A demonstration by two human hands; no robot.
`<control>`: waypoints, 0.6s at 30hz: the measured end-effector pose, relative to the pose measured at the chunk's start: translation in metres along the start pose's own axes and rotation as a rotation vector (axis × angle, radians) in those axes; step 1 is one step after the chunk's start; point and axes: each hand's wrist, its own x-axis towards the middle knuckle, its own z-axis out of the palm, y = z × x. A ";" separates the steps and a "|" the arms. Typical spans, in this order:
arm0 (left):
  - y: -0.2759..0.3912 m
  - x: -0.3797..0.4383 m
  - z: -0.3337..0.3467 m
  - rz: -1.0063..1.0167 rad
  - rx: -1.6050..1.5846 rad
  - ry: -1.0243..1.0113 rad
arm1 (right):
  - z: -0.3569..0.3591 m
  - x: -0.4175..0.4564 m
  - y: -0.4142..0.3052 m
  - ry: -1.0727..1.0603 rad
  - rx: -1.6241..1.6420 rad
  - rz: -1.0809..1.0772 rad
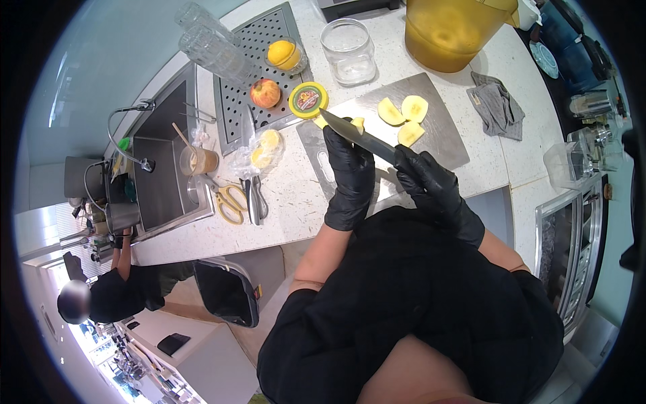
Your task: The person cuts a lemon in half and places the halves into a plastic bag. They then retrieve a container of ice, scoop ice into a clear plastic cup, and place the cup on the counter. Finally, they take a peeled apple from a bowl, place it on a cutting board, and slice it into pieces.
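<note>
My right hand [429,182], in a black glove, grips a kitchen knife [361,137] by its dark handle. Its blade slants up and left, across the fingertips of my left hand [349,174]. That hand, gloved too, holds a pale-yellow fruit piece [358,124], mostly hidden behind fingers and blade. Both hands are above a metal cutting board [444,141]. On the board, beyond the knife, lie three cut fruit pieces: a wedge [390,111], a rounder piece [415,109] and a third piece [411,134] nearer me.
Left of the board are a yellow-rimmed lid [308,100], a red-yellow apple [265,93], plastic-wrapped lemon halves [265,149] and scissors [231,203]. Behind stand a glass jar [348,53] and an amber pitcher [444,38]. A grey cloth [497,106] lies right. Another person [121,298] stands beyond the sink [164,156].
</note>
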 end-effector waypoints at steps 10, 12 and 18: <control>-0.009 -0.005 -0.004 -0.104 -0.003 0.039 | 0.022 0.013 0.004 0.046 -0.001 -0.066; -0.007 -0.003 -0.006 -0.098 0.004 0.051 | 0.026 0.015 0.009 0.058 -0.018 -0.105; -0.007 0.005 -0.015 -0.050 0.041 0.053 | 0.024 0.014 0.014 0.009 -0.011 -0.114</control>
